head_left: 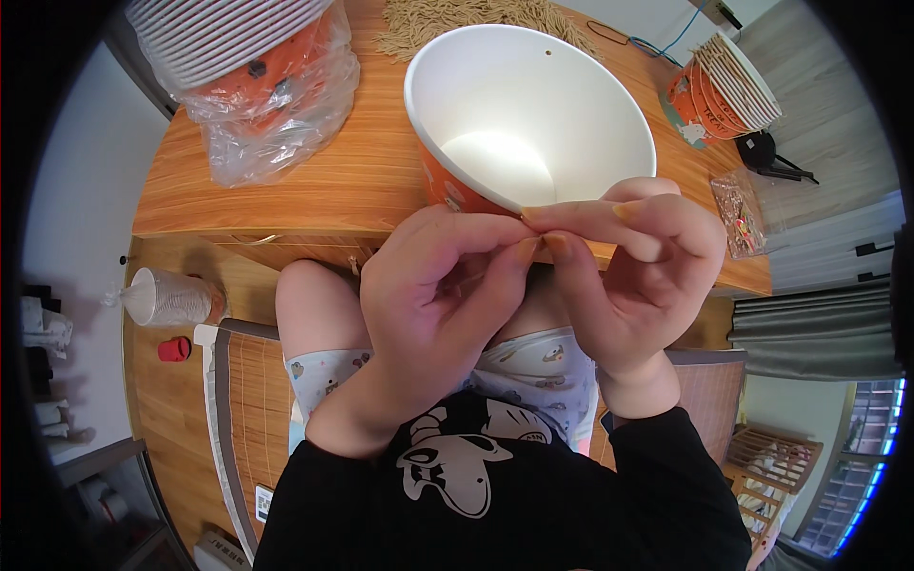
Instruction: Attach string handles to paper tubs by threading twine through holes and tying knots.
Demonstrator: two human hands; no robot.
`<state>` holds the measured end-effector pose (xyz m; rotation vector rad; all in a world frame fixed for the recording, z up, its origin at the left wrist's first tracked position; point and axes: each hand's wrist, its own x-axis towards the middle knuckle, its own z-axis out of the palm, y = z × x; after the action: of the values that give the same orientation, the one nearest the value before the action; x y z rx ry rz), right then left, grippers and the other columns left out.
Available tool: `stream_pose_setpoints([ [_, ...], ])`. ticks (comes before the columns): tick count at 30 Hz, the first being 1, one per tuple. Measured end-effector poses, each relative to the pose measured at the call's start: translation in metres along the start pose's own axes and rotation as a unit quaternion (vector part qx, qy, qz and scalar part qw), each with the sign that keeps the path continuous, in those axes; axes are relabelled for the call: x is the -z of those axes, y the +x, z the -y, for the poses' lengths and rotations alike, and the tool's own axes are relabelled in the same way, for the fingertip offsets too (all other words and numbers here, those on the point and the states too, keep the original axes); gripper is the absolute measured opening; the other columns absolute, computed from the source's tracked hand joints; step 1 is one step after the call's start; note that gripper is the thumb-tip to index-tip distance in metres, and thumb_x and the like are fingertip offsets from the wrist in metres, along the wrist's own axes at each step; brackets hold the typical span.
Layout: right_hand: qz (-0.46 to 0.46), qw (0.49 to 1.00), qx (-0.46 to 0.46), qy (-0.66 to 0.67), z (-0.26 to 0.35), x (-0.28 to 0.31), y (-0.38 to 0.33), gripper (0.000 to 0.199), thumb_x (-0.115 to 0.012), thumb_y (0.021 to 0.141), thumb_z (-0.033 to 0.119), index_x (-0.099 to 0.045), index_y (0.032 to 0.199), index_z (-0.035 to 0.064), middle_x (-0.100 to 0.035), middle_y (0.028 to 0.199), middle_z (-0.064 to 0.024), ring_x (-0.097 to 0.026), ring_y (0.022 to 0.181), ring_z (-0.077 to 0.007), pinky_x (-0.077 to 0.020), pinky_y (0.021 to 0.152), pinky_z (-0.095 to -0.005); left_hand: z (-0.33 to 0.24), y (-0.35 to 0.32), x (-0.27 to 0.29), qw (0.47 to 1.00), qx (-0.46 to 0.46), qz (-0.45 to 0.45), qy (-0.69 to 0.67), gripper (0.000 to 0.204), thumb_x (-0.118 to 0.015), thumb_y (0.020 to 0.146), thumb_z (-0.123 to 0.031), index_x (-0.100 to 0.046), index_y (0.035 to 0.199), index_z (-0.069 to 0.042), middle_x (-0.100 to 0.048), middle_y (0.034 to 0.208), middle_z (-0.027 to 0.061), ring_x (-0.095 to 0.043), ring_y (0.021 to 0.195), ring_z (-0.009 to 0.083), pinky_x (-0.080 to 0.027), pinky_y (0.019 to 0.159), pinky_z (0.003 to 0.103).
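Observation:
A large paper bucket (571, 105), white inside and orange outside, rests tilted on the wooden table (371, 190) in front of me, its open mouth facing me. A small hole shows near its far rim. My left hand (428, 285) and my right hand (647, 266) meet at the bucket's near rim. Both pinch with thumb and index finger, fingertips touching one another. Whatever sits between them is too small or hidden to make out. The right hand's other fingers are curled.
Wrapped in clear plastic, stacked buckets (267, 95) stand at left. Beige cords (476, 15) lie behind the bucket. An orange bucket (709, 100), a black object (760, 152) and a clear bag of small parts (741, 214) are at right. Wrapped cups (171, 297) stand on the floor.

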<state>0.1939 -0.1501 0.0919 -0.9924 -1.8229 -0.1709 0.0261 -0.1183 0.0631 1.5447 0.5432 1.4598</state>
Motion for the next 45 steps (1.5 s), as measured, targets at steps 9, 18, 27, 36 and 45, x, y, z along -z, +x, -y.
stream_pose_setpoints([
  [9, 0.008, 0.992, -0.066, 0.108, 0.01, -0.001, 0.003, 0.041, -0.07, 0.087, -0.005, -0.042, 0.116, 0.0031, -0.074, 0.101, -0.0077, -0.062, 0.095, -0.0176, -0.0458, 0.086, -0.0285, 0.004, -0.001, -0.003, 1.0, 0.005, -0.018, -0.013, 0.008, -0.072, 0.088, 0.002, -0.069, 0.095, -0.001, -0.059, 0.075, 0.0006, -0.049, 0.062, 0.0047, -0.037, 0.053, 0.02],
  [18, -0.001, 0.999, 0.005, 0.042, -0.001, -0.002, 0.0, 0.047, -0.078, 0.082, -0.001, -0.045, 0.115, 0.0054, -0.076, 0.101, -0.0056, -0.059, 0.093, -0.0164, -0.0426, 0.086, -0.0279, 0.004, -0.001, -0.004, 0.998, -0.007, -0.008, -0.056, 0.008, -0.069, 0.09, 0.004, -0.068, 0.098, 0.002, -0.06, 0.081, 0.0008, -0.051, 0.066, 0.0022, -0.038, 0.056, 0.017],
  [27, -0.091, 0.995, 0.022, 0.014, 0.0, -0.004, -0.004, 0.044, -0.082, 0.076, -0.001, -0.054, 0.108, 0.009, -0.077, 0.094, 0.0005, -0.057, 0.085, -0.0137, -0.0412, 0.078, -0.0267, 0.007, -0.003, -0.007, 0.989, 0.024, 0.004, -0.144, 0.011, -0.064, 0.094, 0.005, -0.064, 0.105, 0.004, -0.068, 0.094, 0.0065, -0.064, 0.081, 0.0053, -0.05, 0.069, 0.017],
  [36, -0.088, 0.996, -0.017, 0.03, 0.001, -0.004, -0.008, 0.048, -0.082, 0.077, -0.002, -0.05, 0.112, 0.0073, -0.077, 0.092, -0.0032, -0.055, 0.086, -0.0152, -0.0424, 0.079, -0.0271, 0.008, 0.005, -0.001, 0.996, -0.04, 0.05, -0.057, 0.024, -0.062, 0.094, 0.006, -0.062, 0.117, 0.005, -0.071, 0.099, 0.0117, -0.071, 0.086, 0.0134, -0.055, 0.075, 0.022],
  [45, -0.087, 0.991, -0.055, 0.083, 0.007, -0.004, -0.008, 0.055, -0.081, 0.078, -0.005, -0.044, 0.117, 0.0053, -0.076, 0.091, -0.0047, -0.055, 0.088, -0.0154, -0.0436, 0.082, -0.0257, 0.002, 0.016, 0.0, 0.979, -0.133, 0.019, 0.154, 0.027, -0.075, 0.079, 0.006, -0.073, 0.105, -0.002, -0.072, 0.082, 0.0085, -0.069, 0.07, 0.0141, -0.053, 0.061, 0.024],
])
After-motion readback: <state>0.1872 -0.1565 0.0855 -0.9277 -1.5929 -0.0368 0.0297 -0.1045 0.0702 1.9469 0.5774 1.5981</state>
